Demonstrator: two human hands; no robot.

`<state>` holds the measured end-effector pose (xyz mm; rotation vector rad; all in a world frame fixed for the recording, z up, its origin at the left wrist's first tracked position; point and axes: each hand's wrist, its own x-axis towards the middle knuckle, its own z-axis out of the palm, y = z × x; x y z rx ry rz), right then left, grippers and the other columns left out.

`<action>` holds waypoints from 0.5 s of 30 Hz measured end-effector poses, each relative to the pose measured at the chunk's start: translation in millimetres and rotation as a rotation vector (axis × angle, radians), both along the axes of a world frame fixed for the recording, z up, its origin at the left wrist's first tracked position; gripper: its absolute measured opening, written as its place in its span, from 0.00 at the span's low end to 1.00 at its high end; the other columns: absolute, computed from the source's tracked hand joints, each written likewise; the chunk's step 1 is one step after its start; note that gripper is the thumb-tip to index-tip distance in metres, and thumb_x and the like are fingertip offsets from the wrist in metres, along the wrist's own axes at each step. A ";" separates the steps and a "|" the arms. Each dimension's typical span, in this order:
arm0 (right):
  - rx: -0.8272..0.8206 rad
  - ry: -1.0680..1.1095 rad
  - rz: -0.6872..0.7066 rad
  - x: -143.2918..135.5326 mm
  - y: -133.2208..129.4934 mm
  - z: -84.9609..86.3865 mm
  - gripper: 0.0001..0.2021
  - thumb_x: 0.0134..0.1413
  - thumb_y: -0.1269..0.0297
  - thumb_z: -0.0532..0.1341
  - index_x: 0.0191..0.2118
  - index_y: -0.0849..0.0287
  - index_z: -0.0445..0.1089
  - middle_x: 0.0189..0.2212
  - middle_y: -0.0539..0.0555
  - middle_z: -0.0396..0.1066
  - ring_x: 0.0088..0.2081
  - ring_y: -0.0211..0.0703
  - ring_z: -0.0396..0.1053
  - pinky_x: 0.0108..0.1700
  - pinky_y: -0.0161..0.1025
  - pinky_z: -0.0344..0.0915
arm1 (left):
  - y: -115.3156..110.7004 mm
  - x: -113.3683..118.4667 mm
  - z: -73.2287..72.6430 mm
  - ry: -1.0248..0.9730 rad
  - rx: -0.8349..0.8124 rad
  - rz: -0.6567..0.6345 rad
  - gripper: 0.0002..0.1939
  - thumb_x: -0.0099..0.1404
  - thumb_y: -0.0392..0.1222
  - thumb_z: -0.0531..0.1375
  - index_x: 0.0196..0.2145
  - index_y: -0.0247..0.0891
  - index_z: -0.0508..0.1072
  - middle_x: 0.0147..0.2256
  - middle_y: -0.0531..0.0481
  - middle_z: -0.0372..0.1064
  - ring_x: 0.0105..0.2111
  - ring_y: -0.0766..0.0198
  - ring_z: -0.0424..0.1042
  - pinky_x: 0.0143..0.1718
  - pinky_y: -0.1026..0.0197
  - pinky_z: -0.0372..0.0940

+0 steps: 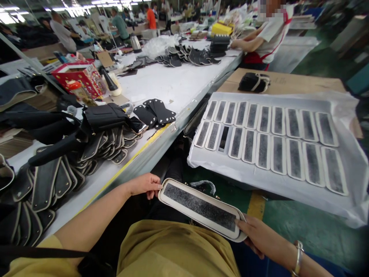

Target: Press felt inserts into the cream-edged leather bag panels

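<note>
Holding a long black panel with a cream border [198, 207] out in front of the mustard shirt [178, 248], with one hand at each end, probably to keep it flat and stop it sagging. Pinching the left end with the left hand [148, 185], with fingers drawn in to about the thickness of the edge; gripping the other end with the right hand [251, 232], with thumb on top of the black strip and fingers curled underneath, so pretty snug too. Can't tell how many layers deep at that end. Got matching panels [278, 121] over on the right, laid in two rows on white sheeting [346, 105], side by side rather than stacked, most likely to save the faces from rubbing. Also spotting pale-edged black flaps [47, 182] fanned and heaped on the table [178, 82] to the left, seemingly just piled to save room.
</note>
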<state>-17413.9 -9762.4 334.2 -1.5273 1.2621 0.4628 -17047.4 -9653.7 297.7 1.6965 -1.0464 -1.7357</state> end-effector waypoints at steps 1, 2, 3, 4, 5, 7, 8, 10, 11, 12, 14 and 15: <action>0.004 0.000 -0.001 0.2 -0.3 0.4 0.13 0.66 0.67 0.40 0.32 0.59 0.56 0.16 0.43 0.55 0.13 0.29 0.53 0.12 0.24 0.51 | -0.5 0.1 -4.8 0.014 -0.008 0.029 0.22 0.55 0.57 0.63 0.28 0.32 0.65 0.23 0.51 0.70 0.16 0.73 0.65 0.17 0.71 0.59; 0.008 0.001 -0.003 0.6 -0.6 1.2 0.13 0.66 0.67 0.40 0.32 0.59 0.57 0.16 0.43 0.55 0.13 0.29 0.53 0.12 0.24 0.51 | -1.5 -0.1 -9.3 0.026 -0.010 0.058 0.22 0.54 0.56 0.64 0.28 0.33 0.64 0.22 0.52 0.69 0.15 0.73 0.63 0.16 0.71 0.58; 0.011 0.004 -0.004 1.2 -0.9 2.2 0.13 0.66 0.67 0.40 0.31 0.59 0.56 0.16 0.43 0.55 0.13 0.29 0.53 0.12 0.24 0.50 | -2.8 -0.5 -13.3 0.031 -0.009 0.082 0.22 0.52 0.56 0.65 0.27 0.33 0.63 0.21 0.53 0.68 0.15 0.74 0.62 0.15 0.72 0.56; 0.013 0.002 -0.004 1.7 -1.3 3.3 0.13 0.66 0.67 0.40 0.31 0.59 0.56 0.15 0.43 0.55 0.13 0.29 0.53 0.12 0.24 0.50 | -4.4 -0.9 -16.5 0.029 -0.004 0.096 0.23 0.51 0.56 0.65 0.26 0.34 0.63 0.20 0.53 0.67 0.14 0.74 0.61 0.14 0.72 0.54; 0.015 -0.003 -0.002 2.2 -1.7 4.3 0.13 0.66 0.67 0.40 0.31 0.59 0.56 0.15 0.43 0.55 0.13 0.29 0.53 0.12 0.24 0.50 | -6.4 -1.3 -18.7 0.024 0.006 0.098 0.23 0.50 0.56 0.66 0.25 0.34 0.62 0.18 0.54 0.66 0.13 0.75 0.59 0.13 0.72 0.53; 0.026 -0.013 0.005 2.4 -2.5 5.0 0.14 0.66 0.67 0.40 0.31 0.59 0.56 0.15 0.43 0.54 0.13 0.28 0.52 0.13 0.24 0.51 | -10.5 -2.1 -20.1 0.020 0.036 0.077 0.23 0.49 0.55 0.66 0.23 0.34 0.61 0.16 0.55 0.64 0.11 0.75 0.56 0.11 0.72 0.49; 0.032 -0.019 0.008 2.0 -3.0 4.4 0.14 0.66 0.67 0.40 0.31 0.59 0.56 0.15 0.42 0.54 0.13 0.28 0.52 0.13 0.24 0.51 | -12.4 -2.6 -19.6 0.021 0.056 0.062 0.23 0.48 0.54 0.67 0.22 0.34 0.61 0.15 0.55 0.63 0.10 0.76 0.55 0.11 0.72 0.47; 0.046 -0.011 0.007 0.8 -4.0 1.6 0.14 0.66 0.67 0.39 0.31 0.59 0.55 0.15 0.42 0.54 0.13 0.28 0.52 0.14 0.25 0.52 | -15.2 -3.8 -17.0 0.008 0.097 0.047 0.23 0.49 0.54 0.66 0.21 0.34 0.61 0.13 0.55 0.62 0.09 0.76 0.53 0.10 0.72 0.44; 0.050 0.002 0.006 0.1 -4.5 -0.4 0.14 0.66 0.66 0.39 0.31 0.59 0.56 0.15 0.42 0.54 0.13 0.29 0.52 0.14 0.25 0.51 | -16.0 -4.5 -15.2 -0.006 0.111 0.051 0.23 0.49 0.54 0.66 0.20 0.34 0.60 0.13 0.55 0.61 0.09 0.76 0.52 0.09 0.72 0.44; 0.049 0.009 0.009 -0.4 -5.0 -2.4 0.14 0.66 0.66 0.39 0.31 0.59 0.56 0.15 0.43 0.54 0.13 0.29 0.52 0.14 0.25 0.51 | -16.5 -5.4 -13.2 -0.021 0.120 0.060 0.23 0.48 0.54 0.66 0.20 0.35 0.60 0.12 0.56 0.61 0.09 0.77 0.52 0.09 0.72 0.43; 0.043 0.005 0.023 -0.9 -6.1 -5.9 0.14 0.65 0.65 0.39 0.31 0.59 0.56 0.15 0.42 0.54 0.13 0.29 0.52 0.14 0.25 0.51 | -16.5 -7.1 -9.3 -0.045 0.123 0.082 0.23 0.48 0.55 0.66 0.20 0.35 0.59 0.12 0.56 0.61 0.08 0.76 0.51 0.09 0.72 0.44; 0.039 -0.006 0.029 -1.0 -6.6 -7.3 0.14 0.65 0.65 0.40 0.31 0.59 0.56 0.14 0.42 0.53 0.13 0.29 0.52 0.14 0.25 0.51 | -16.2 -8.0 -7.4 -0.052 0.120 0.090 0.23 0.48 0.55 0.66 0.20 0.35 0.59 0.13 0.56 0.61 0.09 0.76 0.52 0.09 0.71 0.44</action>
